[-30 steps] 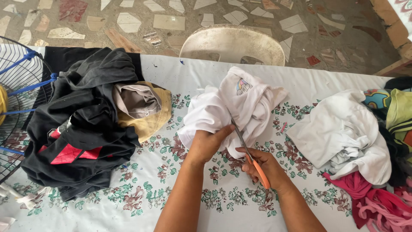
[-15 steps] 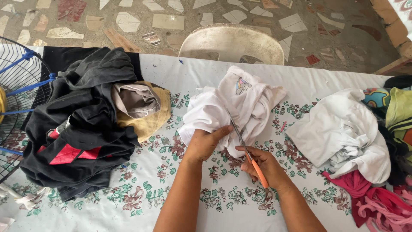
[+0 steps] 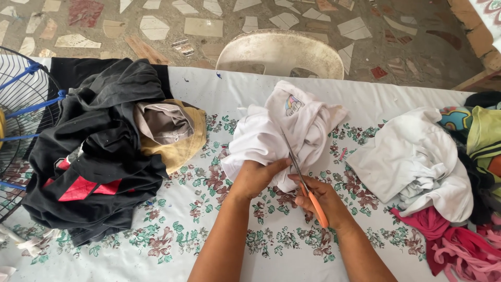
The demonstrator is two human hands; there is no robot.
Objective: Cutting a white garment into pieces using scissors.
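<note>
A bunched white garment [image 3: 271, 130] with a small colourful print lies in the middle of the flowered tablecloth [image 3: 172, 235]. My left hand [image 3: 255, 177] grips its near edge. My right hand [image 3: 326, 201] holds orange-handled scissors [image 3: 305, 183], whose blades point away from me and lie against the white cloth just right of my left hand.
A heap of black, red, grey and mustard clothes [image 3: 104, 151] fills the left. Another white garment [image 3: 417, 156] and pink strips [image 3: 459, 245] lie at the right, with colourful clothes [image 3: 482, 136] behind. A white plastic chair [image 3: 279, 52] stands beyond the table; a wire fan guard [image 3: 21, 120] sits far left.
My hands and the scissors have barely shifted; the blades stay on the white garment.
</note>
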